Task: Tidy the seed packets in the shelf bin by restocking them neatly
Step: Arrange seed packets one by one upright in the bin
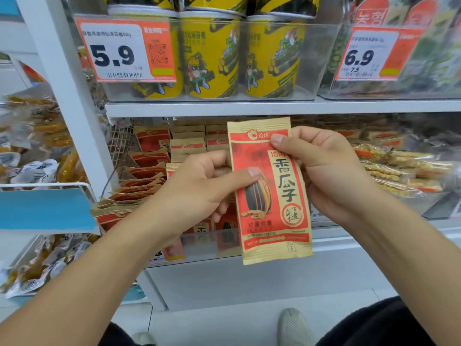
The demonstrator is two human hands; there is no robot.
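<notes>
Gripped at centre frame by the left hand [199, 186] and pinched at its top by the right hand [321, 171], one seed packet [270, 193] is held upright before the shelf bin [199, 242], best squared before being slotted among the leaning packets [139, 186].

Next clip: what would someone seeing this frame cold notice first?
The red and tan seed packet held upright in the centre, pinched by the left hand and right hand in front of the shelf. Behind it, more such packets lean unevenly in the bin. Above, yellow tubs sit beside a bold 5.9 price tag.
</notes>
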